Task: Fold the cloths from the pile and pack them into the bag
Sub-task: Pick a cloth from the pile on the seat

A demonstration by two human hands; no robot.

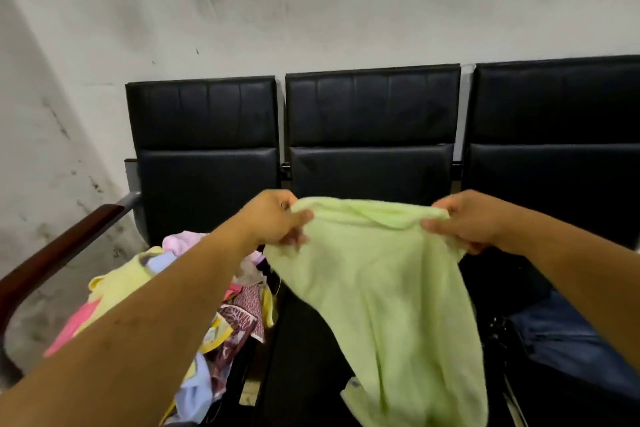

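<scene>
Along the back wall (311, 3): pale plaster, scuffed and stained, is filling the upper half of the view.
Row of seats (372, 107): three black padded seats are standing side by side against the wall, backrests upright.
Green cloth (381, 281): a pale green cloth is hanging in the air in front of the middle seat. Its top edge is stretching between the two hands and bunching at each grip. The rest is draping down towards the lower edge of the view.
Pile of cloths (235, 319): a loose heap in yellow, pink, light blue and a maroon print is lying on the left seat, partly hidden under the left forearm.
Dark blue item (561, 333): blue fabric is lying on the right seat. I cannot tell whether it is the bag.
Armrest (62, 250): a dark wooden armrest is running along the left end of the row.
Left hand (273, 218): fingers and thumb are curling round the cloth's left top corner.
Right hand (467, 218): it is pinching the right top corner, well apart from the left hand.
</scene>
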